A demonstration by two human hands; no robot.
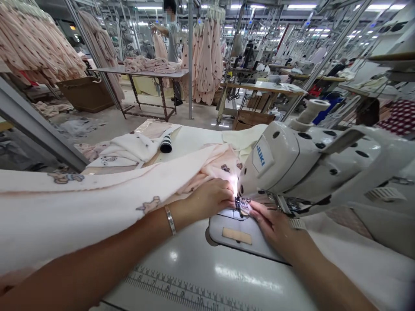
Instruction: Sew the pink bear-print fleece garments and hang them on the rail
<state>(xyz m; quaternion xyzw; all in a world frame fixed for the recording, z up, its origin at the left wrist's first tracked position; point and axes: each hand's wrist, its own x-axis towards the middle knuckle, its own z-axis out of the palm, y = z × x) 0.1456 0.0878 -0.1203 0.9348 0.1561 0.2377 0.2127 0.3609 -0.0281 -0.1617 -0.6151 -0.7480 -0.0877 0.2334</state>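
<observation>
A white and pale pink fabric [113,205] with small animal prints stretches from the left edge to the sewing machine [285,160], which is marked JUKI. Close to the lit needle area, my left hand [212,198] is closed on the fabric, its fingertips partly hidden in the glare. My right hand [275,222] lies on the other side of the presser foot [240,206], thumb and finger together at the edge of a small printed patch of the cloth. A metal bracelet [170,220] circles my left wrist.
A striped thread cone [166,144] lies beside folded white cloth [129,149] on the machine table. A printed ruler [181,291] runs along its front. Beyond stand a table with piled garments [152,65], hanging pink garments [207,56], a cardboard box [86,93] and a person [171,39].
</observation>
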